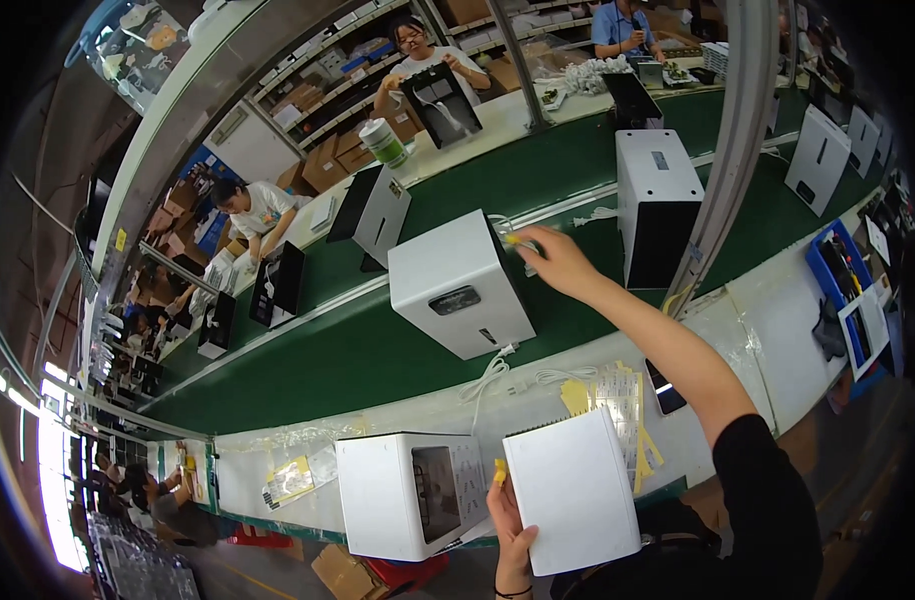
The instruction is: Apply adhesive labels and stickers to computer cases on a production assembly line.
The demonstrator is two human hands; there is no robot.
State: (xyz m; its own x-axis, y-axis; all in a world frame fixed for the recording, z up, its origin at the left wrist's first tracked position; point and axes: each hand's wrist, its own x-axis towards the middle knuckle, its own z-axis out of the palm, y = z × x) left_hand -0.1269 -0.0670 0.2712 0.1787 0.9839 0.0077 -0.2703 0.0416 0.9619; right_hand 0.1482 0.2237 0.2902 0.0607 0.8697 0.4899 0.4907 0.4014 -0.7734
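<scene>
Person's two hands at a green conveyor belt (278, 392) and a pale workbench (788, 318); clock positions are read from the centre of the view. A white boxy unit (448, 255), with a dark oval panel and a small slot on its near face, stands on the belt at the centre. The right hand (560, 264) lies at 1 to 2 o'clock, its fingers bent beside the unit's right edge, next to a white cable (500, 222); whether the fingertips pinch anything cannot be told. The left hand (511, 522), near 6 o'clock, grips the left side of a white casing (575, 490) at 5 o'clock, thumb against its lower left edge. Yellow finger covers (500, 472) show on both hands.

At 7 o'clock, just beside the left hand, stands a second white housing (380, 497) with a dark opening in its side. A coiled white power cord (491, 372) lies between 5 and 6 o'clock, below the unit. Yellow-and-white sticker sheets (628, 405) and a dark phone (667, 388) lie at 4 o'clock. A white-and-black unit (661, 165) stands at 2 o'clock; a blue tray (821, 262) holds small items at 3. At 12 o'clock, beyond the belt, a co-worker (423, 62) holds a black panel (438, 100).
</scene>
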